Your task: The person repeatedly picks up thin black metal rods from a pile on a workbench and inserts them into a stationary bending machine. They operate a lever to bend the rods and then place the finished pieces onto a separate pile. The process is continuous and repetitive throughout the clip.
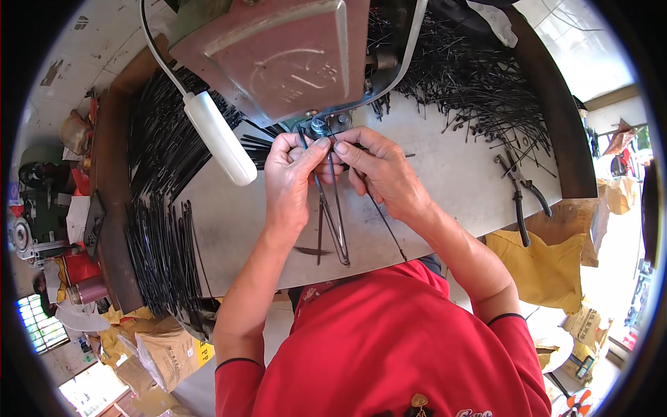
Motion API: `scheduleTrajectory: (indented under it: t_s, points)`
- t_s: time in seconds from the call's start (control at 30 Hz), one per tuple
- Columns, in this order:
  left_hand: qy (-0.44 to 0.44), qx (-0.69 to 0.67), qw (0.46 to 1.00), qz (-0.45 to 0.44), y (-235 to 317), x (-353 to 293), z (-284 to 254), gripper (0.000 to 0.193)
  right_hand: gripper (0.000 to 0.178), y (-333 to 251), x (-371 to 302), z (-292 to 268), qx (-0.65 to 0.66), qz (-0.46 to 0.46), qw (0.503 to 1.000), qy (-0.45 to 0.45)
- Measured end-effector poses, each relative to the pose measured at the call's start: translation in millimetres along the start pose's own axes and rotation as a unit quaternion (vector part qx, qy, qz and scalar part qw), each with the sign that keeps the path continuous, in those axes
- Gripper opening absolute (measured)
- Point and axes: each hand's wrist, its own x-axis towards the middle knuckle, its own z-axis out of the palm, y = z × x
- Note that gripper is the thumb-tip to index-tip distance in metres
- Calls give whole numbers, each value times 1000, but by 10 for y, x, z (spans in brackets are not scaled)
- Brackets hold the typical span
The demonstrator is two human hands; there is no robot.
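Note:
My two hands meet at the small metal tooling (319, 126) under the head of a pinkish-red machine (278, 59). My left hand (287, 187) is closed, thumb and fingers pinching a long black metal rod bent into a narrow V (339, 233), whose bend points toward me. Beside it, my right hand (389, 177) is closed too, its thumb and forefinger together close to the tooling. A thin black rod (386, 224) with a small knob at its near end slants out from under the right hand. Fingers cover the upper ends of both pieces.
Bundles of black rods (163, 250) lie along the left of the metal table (229, 233). At the back right spreads a heap of thin rods (479, 94), with pliers (515, 182) near it. A white lamp (221, 139) hangs left of the machine. Raised brown edging (566, 125) borders the table.

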Motion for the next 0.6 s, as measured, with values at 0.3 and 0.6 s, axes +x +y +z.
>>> scheduleTrajectory:
  t_s: [0.3,0.6]
  points:
    - [6,-29,999,36,2,0,73,24,21,-134,-31,-16,-55,-5,998,-15]
    - [56,-46,995,73,-41,110,97,21,20,-108,218,-29,17,11,999,-30]
